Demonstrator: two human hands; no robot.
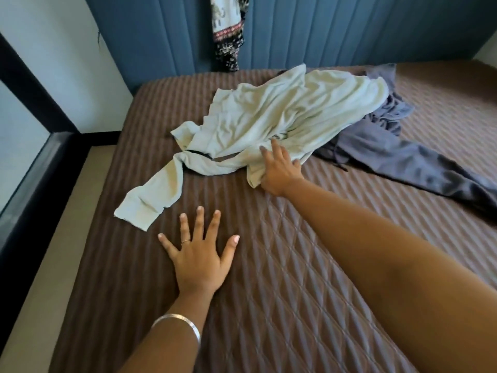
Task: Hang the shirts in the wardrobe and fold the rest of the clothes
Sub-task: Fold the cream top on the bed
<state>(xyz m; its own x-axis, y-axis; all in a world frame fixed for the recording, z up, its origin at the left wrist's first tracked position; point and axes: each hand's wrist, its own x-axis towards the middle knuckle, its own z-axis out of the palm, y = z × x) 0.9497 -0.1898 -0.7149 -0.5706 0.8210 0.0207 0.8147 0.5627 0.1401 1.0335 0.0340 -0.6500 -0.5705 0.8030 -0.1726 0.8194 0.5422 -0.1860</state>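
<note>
- Brown quilted bedding covers the bed, with a padded blue headboard behind it and a dark-framed window along the left wall.
- Lying rumpled across the middle of the bed is a pale cream long-sleeved garment, one sleeve trailing toward the near left; it partly covers a grey-blue garment that spills out to the right.
- A patterned black-and-white cloth hangs against the headboard, well apart from the pile.
- By my reckoning she is just picking the next piece off the pile, so the sorting looks barely begun: nothing here is folded or on a hanger.
- Her right hand reaches out to the near edge of the cream garment, fingers bent down into the fabric and the cloth bunched under the palm; it looks like a gathering grip, though I can't see the thumb to be sure how firmly it has hold.
- Her left hand lies flat on the bare bedding, fingers spread wide, holding nothing and just short of the trailing sleeve; it seems to be bracing her lean.
- Next she would need to draw the cream piece free of the grey-blue one and spread it out, to tell whether it is a shirt for hanging.
</note>
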